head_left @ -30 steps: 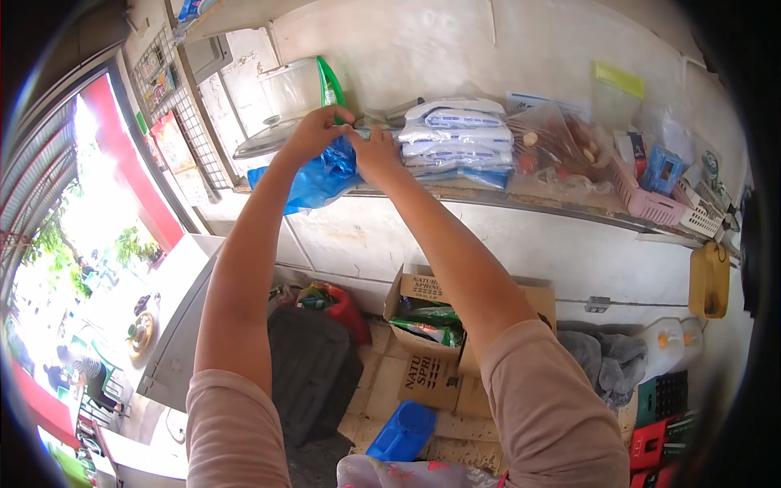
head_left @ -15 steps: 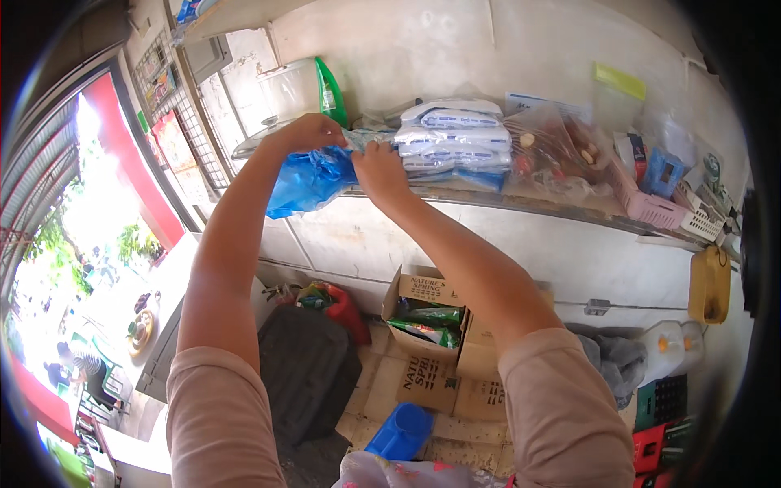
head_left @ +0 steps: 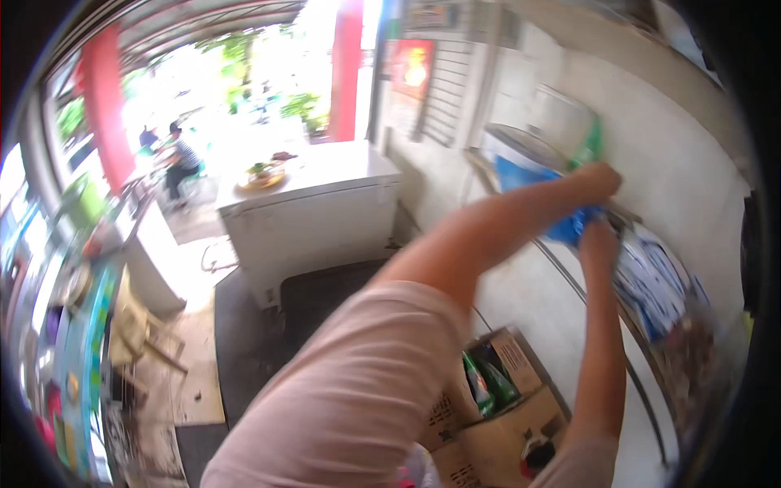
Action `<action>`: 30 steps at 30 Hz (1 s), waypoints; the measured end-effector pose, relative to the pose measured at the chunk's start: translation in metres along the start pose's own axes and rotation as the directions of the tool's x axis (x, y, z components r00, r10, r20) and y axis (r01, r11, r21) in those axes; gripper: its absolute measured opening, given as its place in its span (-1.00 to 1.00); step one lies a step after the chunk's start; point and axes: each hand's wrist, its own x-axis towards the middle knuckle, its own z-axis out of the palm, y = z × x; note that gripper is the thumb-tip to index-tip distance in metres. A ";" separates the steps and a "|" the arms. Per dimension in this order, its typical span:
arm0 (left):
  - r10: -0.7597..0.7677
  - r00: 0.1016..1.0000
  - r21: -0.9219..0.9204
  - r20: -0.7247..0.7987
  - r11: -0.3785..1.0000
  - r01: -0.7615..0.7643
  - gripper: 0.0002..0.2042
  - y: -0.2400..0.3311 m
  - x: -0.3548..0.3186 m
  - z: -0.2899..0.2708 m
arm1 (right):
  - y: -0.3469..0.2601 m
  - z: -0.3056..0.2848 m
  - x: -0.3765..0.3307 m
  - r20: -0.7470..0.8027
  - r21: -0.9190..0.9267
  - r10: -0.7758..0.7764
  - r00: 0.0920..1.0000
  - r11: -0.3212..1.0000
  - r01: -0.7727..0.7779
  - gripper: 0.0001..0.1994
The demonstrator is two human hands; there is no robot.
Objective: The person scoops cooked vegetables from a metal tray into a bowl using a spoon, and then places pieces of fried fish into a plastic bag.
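Observation:
Both my arms reach to the shelf along the right wall, and the picture is smeared by motion. My left hand [head_left: 600,180] is closed at the gathered top of a blue plastic bag [head_left: 563,230]. Just below it, my right hand [head_left: 598,237] grips the same bag, its fingers partly hidden. More blue plastic shows to the left of my hands, under a round grey-lidded container [head_left: 525,146]. Beside my right hand lies a stack of white plastic packs with blue markings [head_left: 651,281]. What the bag holds, if anything, I cannot make out.
Below the shelf stand cardboard boxes [head_left: 512,435], one with green packets [head_left: 492,381] inside. A white chest freezer [head_left: 313,220] carries a round tray of food [head_left: 260,177]. A wooden chair [head_left: 142,325] stands at left. A person in stripes [head_left: 184,165] sits outside.
My view has swung to the left, so the shelf and my hands now appear farther right, and the freezer and doorway show more fully. Both hands keep hold of the blue bag.

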 end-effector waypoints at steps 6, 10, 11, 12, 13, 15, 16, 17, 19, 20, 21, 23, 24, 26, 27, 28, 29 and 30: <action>-0.011 0.987 -0.443 -0.160 0.894 -0.062 -0.83 0.019 -0.011 0.025 | 0.007 0.020 0.001 -0.095 -0.043 -0.150 0.984 0.988 0.146 -0.75; -0.072 0.992 -0.805 -0.101 0.593 -0.039 -0.85 0.045 0.005 0.020 | 0.028 0.014 -0.006 0.002 0.104 0.053 0.999 0.993 -0.053 -0.75; -0.143 0.969 -0.726 -0.201 0.686 -0.049 -0.84 0.023 0.005 0.019 | 0.006 -0.010 -0.003 0.148 0.076 0.127 0.981 0.987 -0.139 -0.75; -0.193 0.928 -0.628 -0.317 0.777 -0.053 -0.84 -0.007 0.002 0.017 | -0.005 -0.025 0.005 0.090 0.201 0.108 0.990 0.972 -0.124 -0.74; -0.159 0.952 -0.503 -0.262 0.864 0.006 -0.86 -0.030 -0.005 0.020 | -0.008 -0.032 0.012 0.041 0.306 0.108 0.993 0.945 -0.115 -0.73; -0.194 0.955 -0.442 -0.225 0.894 0.078 -0.88 -0.063 -0.025 0.029 | -0.016 -0.051 0.028 -0.084 0.436 0.135 0.987 0.896 -0.086 -0.72; -0.255 0.934 -0.518 -0.251 0.850 0.093 -0.88 -0.075 -0.035 0.032 | -0.022 -0.066 0.039 -0.163 0.463 0.158 0.974 0.884 -0.066 -0.72; -0.319 0.910 -0.587 -0.263 0.802 0.111 -0.87 -0.084 -0.047 0.031 | -0.031 -0.075 0.048 -0.231 0.498 0.186 0.955 0.866 -0.048 -0.71; -0.368 0.894 -0.696 -0.256 0.712 0.094 -0.85 -0.041 -0.039 0.047 | 0.024 -0.051 0.066 -0.325 0.430 0.177 0.929 0.902 -0.021 -0.70; -0.380 0.887 -0.756 -0.262 0.652 0.056 -0.83 -0.011 -0.029 0.051 | 0.087 -0.037 0.077 -0.387 0.445 0.261 0.884 0.893 -0.069 -0.70; -0.325 0.908 -0.734 -0.266 0.679 0.028 -0.83 -0.001 -0.029 0.050 | 0.128 -0.035 0.092 -0.457 0.485 0.323 0.829 0.872 -0.072 -0.69; -0.276 0.928 -0.609 -0.252 0.790 0.069 -0.82 -0.033 -0.055 0.040 | 0.120 -0.055 0.120 -0.377 0.443 0.355 0.856 0.880 -0.170 -0.72; -0.287 0.903 -0.611 -0.321 0.791 0.034 -0.82 -0.035 -0.063 0.039 | 0.115 -0.057 0.123 -0.421 0.478 0.334 0.844 0.872 -0.106 -0.71; -0.300 0.841 -0.601 -0.451 0.798 -0.037 -0.81 -0.038 -0.075 0.036 | 0.104 -0.056 0.128 -0.505 0.542 0.306 0.807 0.840 0.020 -0.69; -0.243 0.915 -0.589 -0.321 0.808 0.008 -0.81 -0.042 -0.079 0.032 | 0.107 -0.056 0.134 -0.504 0.584 0.345 0.792 0.812 0.018 -0.70; -0.192 0.965 -0.569 -0.177 0.820 0.059 -0.81 -0.047 -0.084 0.027 | 0.111 -0.055 0.140 -0.496 0.629 0.384 0.779 0.777 0.018 -0.71; -0.144 0.989 -0.551 -0.028 0.828 0.105 -0.80 -0.048 -0.088 0.025 | 0.119 -0.048 0.147 -0.488 0.665 0.418 0.766 0.746 0.017 -0.71; -0.196 0.980 -0.490 -0.024 0.857 0.159 -0.80 -0.032 -0.083 0.028 | 0.153 -0.039 0.156 -0.486 0.694 0.446 0.752 0.720 0.021 -0.73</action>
